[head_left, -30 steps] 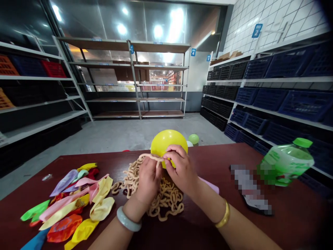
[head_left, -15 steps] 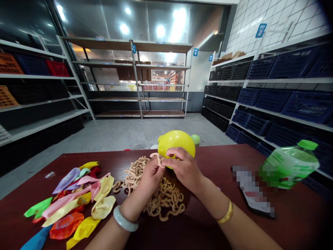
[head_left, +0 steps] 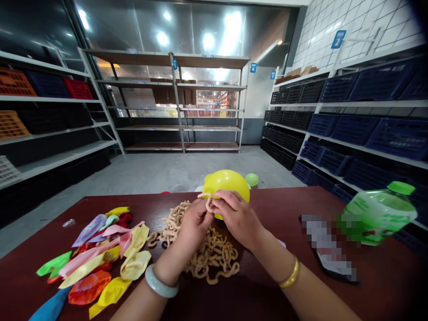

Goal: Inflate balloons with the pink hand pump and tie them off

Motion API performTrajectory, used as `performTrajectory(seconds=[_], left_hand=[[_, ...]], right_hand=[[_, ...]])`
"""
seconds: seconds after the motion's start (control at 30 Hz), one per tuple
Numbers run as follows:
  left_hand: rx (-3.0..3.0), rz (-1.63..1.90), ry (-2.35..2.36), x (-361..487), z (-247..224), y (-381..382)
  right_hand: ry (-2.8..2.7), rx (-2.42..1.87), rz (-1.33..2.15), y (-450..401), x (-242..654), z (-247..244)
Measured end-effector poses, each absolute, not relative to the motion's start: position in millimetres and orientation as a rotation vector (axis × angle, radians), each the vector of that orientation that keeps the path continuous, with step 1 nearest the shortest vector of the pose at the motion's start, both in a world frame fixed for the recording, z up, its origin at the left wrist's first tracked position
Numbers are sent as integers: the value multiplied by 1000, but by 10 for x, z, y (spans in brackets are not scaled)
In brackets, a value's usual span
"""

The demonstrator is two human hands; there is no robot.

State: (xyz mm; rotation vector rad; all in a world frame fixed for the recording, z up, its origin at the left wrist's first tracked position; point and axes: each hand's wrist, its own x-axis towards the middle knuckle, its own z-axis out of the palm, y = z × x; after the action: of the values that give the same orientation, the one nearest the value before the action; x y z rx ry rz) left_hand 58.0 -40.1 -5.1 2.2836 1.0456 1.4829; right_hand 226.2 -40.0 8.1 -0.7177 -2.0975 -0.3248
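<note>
Both hands met over the desk (head_left: 270, 276): left hand (head_left: 198, 218) and right hand (head_left: 234, 214) angled inward, each grip pinching the cord (head_left: 209, 203) before the yellow balloon (head_left: 227, 180), above the pile (head_left: 214, 254)!

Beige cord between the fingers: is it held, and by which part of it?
The beige cord is pinched at its curled part, between the left hand and the right hand.

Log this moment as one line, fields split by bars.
left hand: pinching beige strand | right hand: fingertips at same strand | beyond: yellow balloon | beneath: strand pile | table left: limp balloons | table right: bottle
</note>
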Motion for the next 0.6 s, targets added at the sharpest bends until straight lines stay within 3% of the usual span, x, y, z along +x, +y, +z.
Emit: performTrajectory(seconds=[0.6], left_hand=[[2463,1439,1182,624,-59,-476]], right_hand=[[-2107,-855,-448,-523,2228,177]])
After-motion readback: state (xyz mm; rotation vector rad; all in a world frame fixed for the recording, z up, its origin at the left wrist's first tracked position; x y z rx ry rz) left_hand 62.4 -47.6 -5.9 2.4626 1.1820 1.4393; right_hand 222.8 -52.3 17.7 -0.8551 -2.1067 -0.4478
